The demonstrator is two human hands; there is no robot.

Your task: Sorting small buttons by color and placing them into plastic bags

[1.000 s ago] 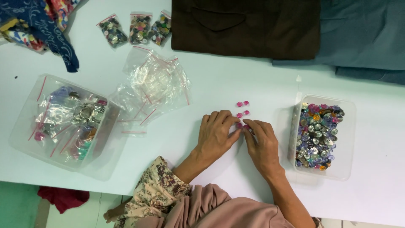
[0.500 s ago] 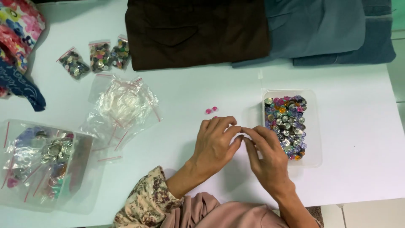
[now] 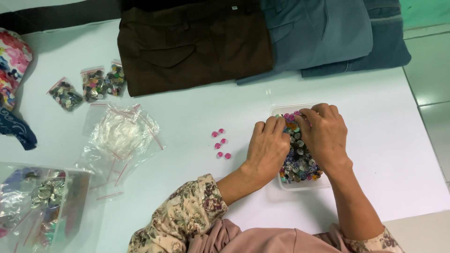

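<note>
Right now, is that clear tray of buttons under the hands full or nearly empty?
Full: the clear tray is heaped with mixed-colour buttons up to its rim, and both hands' fingers dig into the pile.

One view only, head-worn; we look almost straight down onto the white counter [image 3: 197, 117] from above the person's own forearms, which enter from the bottom edge. We sit fairly near: the left hand [image 3: 268, 149] and right hand [image 3: 324, 136] lie right of centre. The far counter edge with folded trousers [image 3: 192, 44] runs along the top; floor tiles [image 3: 429, 56] show at right. No second view to overlap.
</note>
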